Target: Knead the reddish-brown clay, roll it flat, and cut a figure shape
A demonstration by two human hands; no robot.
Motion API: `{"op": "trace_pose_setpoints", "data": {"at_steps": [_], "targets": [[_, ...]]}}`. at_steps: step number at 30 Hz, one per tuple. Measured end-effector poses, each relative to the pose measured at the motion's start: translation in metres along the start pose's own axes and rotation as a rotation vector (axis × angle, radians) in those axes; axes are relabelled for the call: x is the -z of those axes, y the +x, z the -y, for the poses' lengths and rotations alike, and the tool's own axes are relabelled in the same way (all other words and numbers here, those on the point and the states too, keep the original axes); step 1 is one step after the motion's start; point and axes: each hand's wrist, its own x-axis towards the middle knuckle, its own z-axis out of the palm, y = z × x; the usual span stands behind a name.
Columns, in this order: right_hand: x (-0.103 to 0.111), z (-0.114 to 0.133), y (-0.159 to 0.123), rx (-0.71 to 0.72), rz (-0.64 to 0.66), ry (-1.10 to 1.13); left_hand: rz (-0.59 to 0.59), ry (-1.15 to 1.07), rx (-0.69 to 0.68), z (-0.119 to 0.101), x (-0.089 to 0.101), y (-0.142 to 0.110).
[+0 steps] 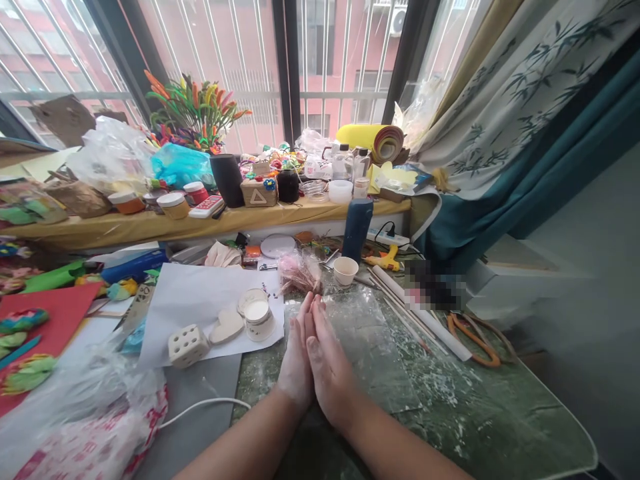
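My left hand and my right hand are pressed palm to palm above the green tabletop, fingers stretched forward. White residue dusts the skin of both. Whatever lies between the palms, if anything, is hidden. Under and to the right of them is a clear plastic sheet with white smears. To the left, a white sheet of paper carries a white die, a pale heart shape and a paper cup with white contents. A clear bag with pinkish contents sits just beyond my fingertips.
Another paper cup and a dark blue cylinder stand ahead. Rightward lie a yellow glue gun, a white roll and orange-handled scissors. A plastic bag and white cable are at left. Jars crowd the windowsill.
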Motion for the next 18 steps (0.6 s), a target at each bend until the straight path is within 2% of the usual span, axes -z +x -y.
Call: {"op": "trace_pose_setpoints", "data": {"at_steps": [3,6,8,15,18], "targets": [[-0.003,0.003,-0.004,0.042,-0.107,0.087,0.053,0.041,-0.114,0.001,0.002,-0.004],[0.0,0.005,-0.008,0.064,0.004,0.133,0.091,0.155,-0.157,0.004,0.008,-0.005],[0.001,0.003,-0.01,0.002,0.031,0.194,0.046,0.217,-0.165,0.007,0.01,-0.005],[0.003,-0.016,0.012,-0.314,-0.266,0.708,-0.022,0.206,-0.178,0.016,0.008,0.002],[0.014,-0.02,0.022,-0.337,-0.387,0.766,-0.094,0.225,-0.269,0.013,0.01,0.008]]}}
